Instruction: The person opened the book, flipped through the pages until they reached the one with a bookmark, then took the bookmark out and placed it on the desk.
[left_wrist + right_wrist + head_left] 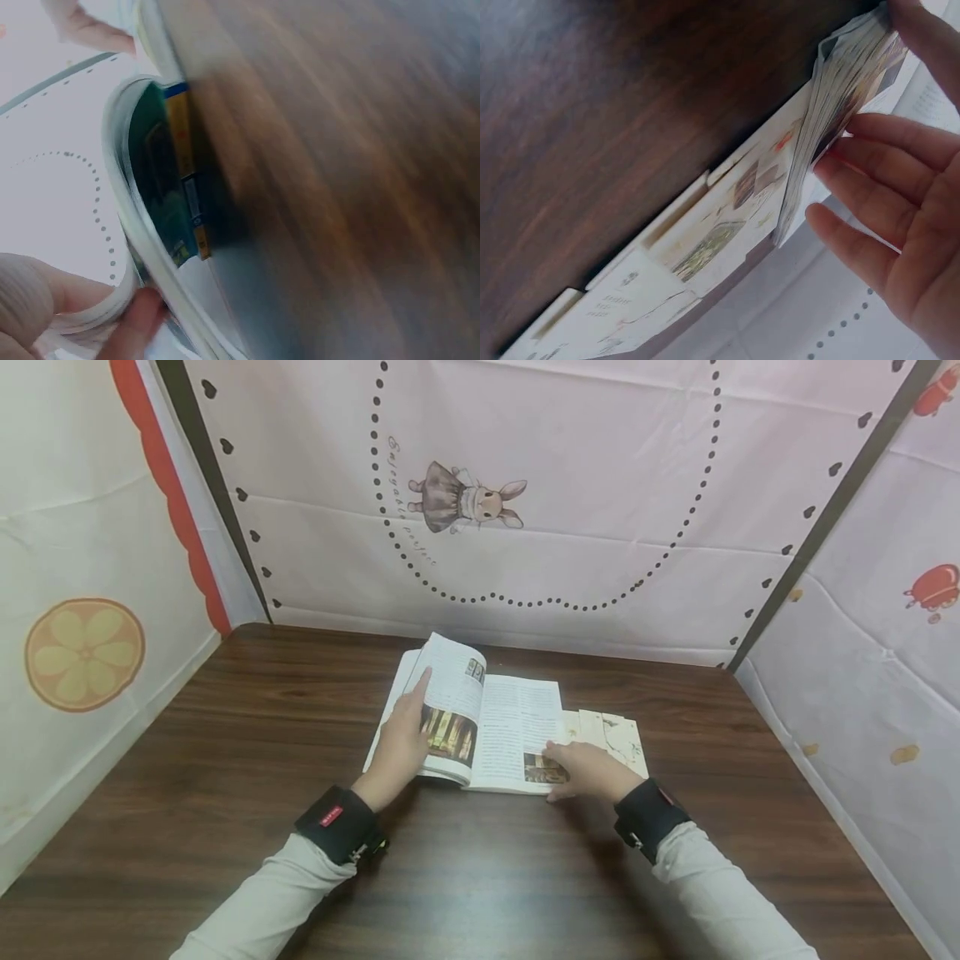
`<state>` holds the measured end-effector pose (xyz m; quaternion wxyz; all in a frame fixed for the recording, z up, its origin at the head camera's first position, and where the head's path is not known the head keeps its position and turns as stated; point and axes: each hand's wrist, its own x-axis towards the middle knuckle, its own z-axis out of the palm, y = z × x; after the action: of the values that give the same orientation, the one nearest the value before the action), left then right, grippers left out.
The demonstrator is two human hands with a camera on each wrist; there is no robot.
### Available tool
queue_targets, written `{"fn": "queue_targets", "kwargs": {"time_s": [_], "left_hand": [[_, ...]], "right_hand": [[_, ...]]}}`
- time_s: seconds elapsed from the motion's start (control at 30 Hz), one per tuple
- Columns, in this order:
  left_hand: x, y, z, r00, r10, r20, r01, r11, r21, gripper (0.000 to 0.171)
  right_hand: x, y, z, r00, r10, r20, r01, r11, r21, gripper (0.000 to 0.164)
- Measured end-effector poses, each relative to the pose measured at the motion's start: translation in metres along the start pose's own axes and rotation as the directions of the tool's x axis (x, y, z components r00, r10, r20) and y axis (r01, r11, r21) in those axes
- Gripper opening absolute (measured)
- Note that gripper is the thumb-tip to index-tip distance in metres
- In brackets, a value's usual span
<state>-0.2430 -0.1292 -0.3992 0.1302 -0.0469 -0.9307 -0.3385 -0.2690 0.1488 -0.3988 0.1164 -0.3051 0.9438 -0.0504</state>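
A thick book [504, 727] with printed text and colour photos lies spread on the table. My left hand [402, 743] grips its left-hand pages, which stand partly raised and curved. In the left wrist view the thumb and a finger [135, 326] pinch that bundle of pages, and a dark green cover [154, 157] shows behind it. My right hand [592, 768] touches the right page near its lower outer corner. The right wrist view shows its fingers [874, 180] extended against the fanned page edges. Cream booklets [697, 259] with branch drawings lie partly beneath the book's right side.
A dark brown wooden table [225, 777] carries everything. Behind it hangs a pale cloth [585, 510] with a rabbit drawing and dotted lines. More printed cloth closes in the left side [67, 527] and right side [885, 693].
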Motion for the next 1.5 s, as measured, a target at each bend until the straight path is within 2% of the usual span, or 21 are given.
{"fn": "queue_targets", "kwargs": {"time_s": [0.07, 0.1, 0.13, 0.17, 0.23, 0.3, 0.33, 0.37, 0.4, 0.47, 0.63, 0.73, 1.0, 1.17, 1.27, 1.33, 1.43, 1.5], "left_hand": [[0.001, 0.001, 0.002, 0.999, 0.034, -0.007, -0.033, 0.991, 0.133, 0.097], [0.001, 0.002, 0.002, 0.998, 0.064, 0.004, -0.064, 0.978, 0.2, 0.097], [0.001, 0.002, 0.003, 0.994, 0.111, 0.021, -0.113, 0.957, 0.269, 0.095], [0.001, 0.002, 0.003, 0.982, 0.181, 0.048, -0.187, 0.93, 0.316, 0.091], [0.0, 0.003, 0.002, 0.938, 0.315, 0.147, -0.347, 0.874, 0.341, 0.072], [-0.001, 0.004, 0.001, 0.879, 0.387, 0.279, -0.461, 0.841, 0.284, 0.053], [0.0, 0.005, 0.001, 0.854, 0.4, 0.333, -0.49, 0.834, 0.254, 0.046], [0.0, 0.005, 0.001, 0.836, 0.398, 0.376, -0.499, 0.837, 0.223, 0.041], [0.001, 0.007, 0.001, 0.832, 0.376, 0.407, -0.485, 0.849, 0.208, 0.036], [0.003, 0.007, 0.002, 0.838, 0.338, 0.429, -0.457, 0.863, 0.214, 0.03], [0.006, 0.007, 0.004, 0.865, 0.276, 0.419, -0.392, 0.894, 0.219, 0.014], [0.006, 0.006, 0.005, 0.879, 0.236, 0.414, -0.344, 0.916, 0.209, 0.011], [0.007, 0.01, 0.008, 0.879, 0.203, 0.431, -0.306, 0.934, 0.183, 0.024], [0.009, 0.015, 0.01, 0.883, 0.188, 0.431, -0.3, 0.931, 0.208, 0.019], [0.01, 0.019, 0.011, 0.879, 0.206, 0.43, -0.335, 0.909, 0.248, 0.013], [0.01, 0.021, 0.011, 0.878, 0.213, 0.429, -0.349, 0.898, 0.267, 0.017], [0.008, 0.025, 0.011, 0.879, 0.216, 0.425, -0.358, 0.888, 0.29, 0.031], [0.007, 0.029, 0.01, 0.88, 0.196, 0.432, -0.347, 0.887, 0.304, 0.039]], "right_hand": [[0.0, 0.002, 0.0, 1.0, 0.0, 0.004, 0.0, 1.0, 0.021, 0.069], [0.0, 0.003, 0.0, 1.0, -0.004, 0.004, 0.004, 0.999, 0.036, 0.068], [-0.001, 0.004, 0.0, 1.0, -0.012, 0.004, 0.011, 0.999, 0.049, 0.068], [-0.001, 0.005, -0.001, 1.0, -0.021, 0.004, 0.021, 0.998, 0.06, 0.067], [-0.001, 0.006, -0.002, 0.999, -0.047, 0.003, 0.046, 0.997, 0.062, 0.065], [-0.001, 0.007, -0.004, 0.998, -0.062, 0.01, 0.061, 0.996, 0.069, 0.063], [-0.001, 0.008, -0.005, 0.998, -0.068, 0.015, 0.067, 0.995, 0.069, 0.063], [-0.001, 0.009, -0.006, 0.997, -0.073, 0.02, 0.071, 0.995, 0.072, 0.062], [0.0, 0.01, -0.007, 0.996, -0.084, 0.023, 0.082, 0.995, 0.061, 0.062], [-0.001, 0.012, -0.009, 0.995, -0.094, 0.038, 0.091, 0.994, 0.061, 0.06], [0.001, 0.012, -0.012, 0.988, -0.134, 0.073, 0.13, 0.989, 0.064, 0.055], [0.002, 0.013, -0.012, 0.984, -0.163, 0.069, 0.158, 0.985, 0.073, 0.049], [0.004, 0.018, -0.011, 0.957, -0.279, -0.08, 0.284, 0.956, 0.067, 0.013], [0.002, 0.01, -0.015, 0.931, -0.334, -0.146, 0.333, 0.942, -0.037, 0.003], [0.002, 0.002, -0.02, 0.906, -0.373, -0.202, 0.358, 0.928, -0.106, 0.003], [0.002, -0.004, -0.024, 0.881, -0.396, -0.26, 0.368, 0.918, -0.15, 0.004], [0.003, -0.012, -0.03, 0.83, -0.428, -0.359, 0.367, 0.902, -0.227, 0.007], [0.004, -0.017, -0.033, 0.788, -0.445, -0.426, 0.364, 0.894, -0.26, 0.008]]}}
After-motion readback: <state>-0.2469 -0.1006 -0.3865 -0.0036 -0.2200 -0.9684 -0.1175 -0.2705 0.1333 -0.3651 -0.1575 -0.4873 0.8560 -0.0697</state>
